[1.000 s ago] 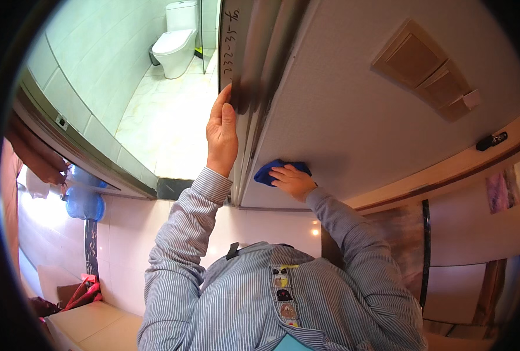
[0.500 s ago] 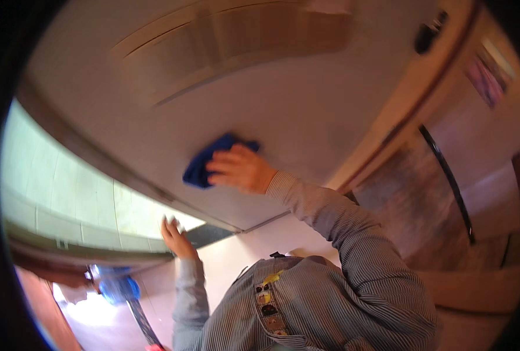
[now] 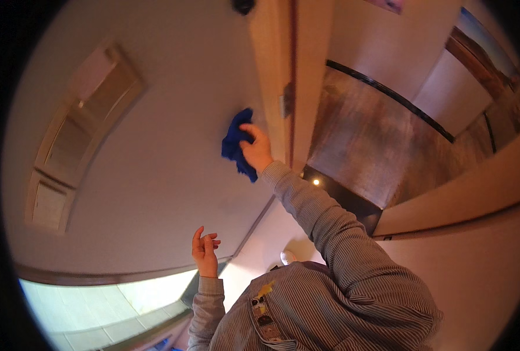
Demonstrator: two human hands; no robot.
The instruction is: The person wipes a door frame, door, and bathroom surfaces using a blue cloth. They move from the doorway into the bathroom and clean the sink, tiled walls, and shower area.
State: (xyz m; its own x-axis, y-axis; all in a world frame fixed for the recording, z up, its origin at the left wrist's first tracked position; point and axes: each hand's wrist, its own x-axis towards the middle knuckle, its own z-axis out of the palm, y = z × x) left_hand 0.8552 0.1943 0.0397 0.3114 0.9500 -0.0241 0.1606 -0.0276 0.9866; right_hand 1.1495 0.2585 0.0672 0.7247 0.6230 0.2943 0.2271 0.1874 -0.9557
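Observation:
My right hand (image 3: 256, 147) presses a crumpled dark blue cloth (image 3: 234, 140) against a broad pale grey upright surface (image 3: 166, 164), close to its wooden edge. The cloth spreads out past my fingers to the left and below. Lower down and to the left, my left hand (image 3: 205, 251) is held up, empty, with fingers loosely bent and apart. Whether it touches the surface I cannot tell. Both arms wear striped grey sleeves.
A light framed panel (image 3: 84, 128) is on the grey surface at left. Wooden framing (image 3: 305, 82) with a metal plate (image 3: 286, 100) runs along its right side. Beyond lies a brown floor (image 3: 371, 134) with black edging. A bright tiled area (image 3: 108, 310) shows at lower left.
The view has turned right. My right hand has slid the cloth across the grey surface toward the wooden edge. My left hand remains raised and empty.

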